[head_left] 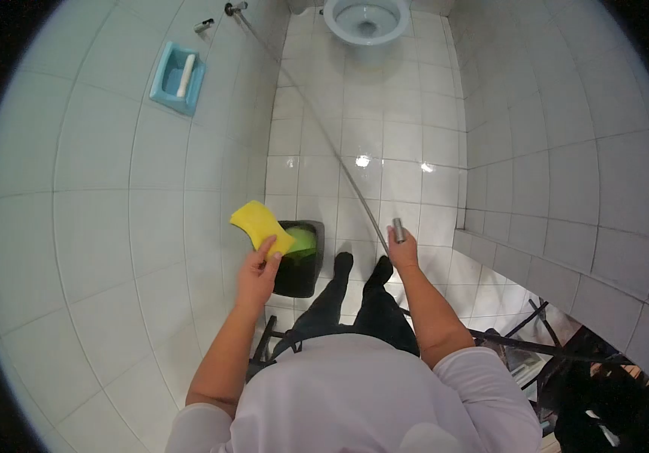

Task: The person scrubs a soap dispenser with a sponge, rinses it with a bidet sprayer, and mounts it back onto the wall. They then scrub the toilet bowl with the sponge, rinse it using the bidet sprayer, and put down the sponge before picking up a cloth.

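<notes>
My left hand (259,273) pinches the lower corner of a yellow sponge (258,225), held above the left edge of a dark bin (309,279). Something green (303,241) shows inside the bin, partly behind the sponge. My right hand (404,248) is closed around a small metal spray head (398,229), whose tip points forward. A thin metal hose (324,136) runs from a wall fitting (235,8) at the upper left down to my right hand.
A toilet (367,19) stands at the far end. On the left wall are a blue soap dish (178,78) with a white bar and a small metal fitting (204,26). Tiled walls close in both sides. Dark metal frame parts (521,343) lie at the lower right.
</notes>
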A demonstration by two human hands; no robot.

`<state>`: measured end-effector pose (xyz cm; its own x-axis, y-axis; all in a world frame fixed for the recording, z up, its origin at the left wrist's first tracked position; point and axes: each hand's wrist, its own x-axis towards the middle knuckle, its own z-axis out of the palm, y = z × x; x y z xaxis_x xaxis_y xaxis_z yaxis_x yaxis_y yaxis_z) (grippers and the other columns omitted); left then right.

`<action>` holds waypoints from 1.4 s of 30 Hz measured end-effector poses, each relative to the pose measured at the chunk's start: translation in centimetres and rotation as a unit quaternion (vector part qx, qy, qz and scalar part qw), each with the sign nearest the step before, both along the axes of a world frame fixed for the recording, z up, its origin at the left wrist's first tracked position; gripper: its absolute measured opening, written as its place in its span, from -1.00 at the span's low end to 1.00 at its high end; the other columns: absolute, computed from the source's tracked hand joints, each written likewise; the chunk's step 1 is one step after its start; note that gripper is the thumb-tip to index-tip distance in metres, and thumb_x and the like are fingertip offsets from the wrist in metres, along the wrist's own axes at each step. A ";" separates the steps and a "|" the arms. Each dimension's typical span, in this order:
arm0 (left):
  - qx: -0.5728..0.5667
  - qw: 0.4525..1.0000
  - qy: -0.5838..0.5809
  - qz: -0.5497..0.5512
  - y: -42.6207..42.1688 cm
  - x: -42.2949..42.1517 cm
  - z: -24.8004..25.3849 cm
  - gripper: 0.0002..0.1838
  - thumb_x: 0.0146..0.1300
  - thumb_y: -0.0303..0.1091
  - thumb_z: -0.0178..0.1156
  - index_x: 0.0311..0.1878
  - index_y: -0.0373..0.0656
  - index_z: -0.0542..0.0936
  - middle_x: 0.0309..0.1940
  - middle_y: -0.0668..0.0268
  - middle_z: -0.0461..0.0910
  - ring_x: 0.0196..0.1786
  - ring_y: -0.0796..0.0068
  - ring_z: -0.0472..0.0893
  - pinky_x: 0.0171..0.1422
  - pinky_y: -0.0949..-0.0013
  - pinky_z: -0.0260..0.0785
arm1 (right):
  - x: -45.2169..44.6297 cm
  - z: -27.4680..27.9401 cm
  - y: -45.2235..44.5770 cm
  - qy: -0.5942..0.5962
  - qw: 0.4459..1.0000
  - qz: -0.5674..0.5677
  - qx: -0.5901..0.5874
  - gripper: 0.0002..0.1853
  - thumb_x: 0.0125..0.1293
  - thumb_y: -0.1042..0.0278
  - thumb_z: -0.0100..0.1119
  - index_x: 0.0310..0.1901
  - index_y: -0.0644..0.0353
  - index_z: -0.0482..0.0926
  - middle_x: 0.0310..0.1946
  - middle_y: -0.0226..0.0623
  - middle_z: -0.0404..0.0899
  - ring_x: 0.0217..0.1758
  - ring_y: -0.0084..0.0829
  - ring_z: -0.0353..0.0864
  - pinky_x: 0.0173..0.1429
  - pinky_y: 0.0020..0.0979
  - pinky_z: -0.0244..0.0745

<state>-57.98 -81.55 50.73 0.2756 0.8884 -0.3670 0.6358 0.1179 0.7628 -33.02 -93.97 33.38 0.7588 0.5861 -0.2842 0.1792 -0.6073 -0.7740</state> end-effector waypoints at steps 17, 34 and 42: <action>0.015 0.997 -0.044 -0.064 -1.2 2.1 -1.8 -0.65 0.12 -0.28 0.08 0.02 -0.02 0.43 -0.48 0.39 0.32 -0.44 0.65 0.31 -0.30 0.60 0.19 | 1.8 2.7 3.6 0.100 0.989 -0.092 0.053 -0.65 0.12 0.10 0.02 -0.39 0.31 0.48 -0.60 -0.07 0.47 -0.48 -0.20 0.48 -0.35 -0.30 0.35; 0.000 0.996 0.016 -0.083 -2.1 3.1 0.1 -0.66 0.12 -0.29 0.07 0.01 -0.02 0.43 -0.48 0.37 0.30 -0.44 0.61 0.30 -0.28 0.58 0.18 | 5.3 1.4 0.4 0.035 0.995 -0.086 -0.034 -0.61 0.11 0.07 0.00 -0.44 0.34 0.45 -0.58 -0.01 0.46 -0.46 -0.11 0.47 -0.36 -0.25 0.36; -0.015 0.997 0.008 -0.080 -2.7 3.8 0.9 -0.66 0.13 -0.31 0.07 0.02 -0.05 0.43 -0.45 0.37 0.33 -0.41 0.63 0.32 -0.26 0.58 0.20 | 9.3 5.1 3.1 0.199 0.939 -0.208 0.187 -0.68 0.16 0.21 0.02 -0.64 0.19 0.30 -0.82 -0.43 0.24 -0.77 -0.57 0.24 -0.66 -0.52 0.16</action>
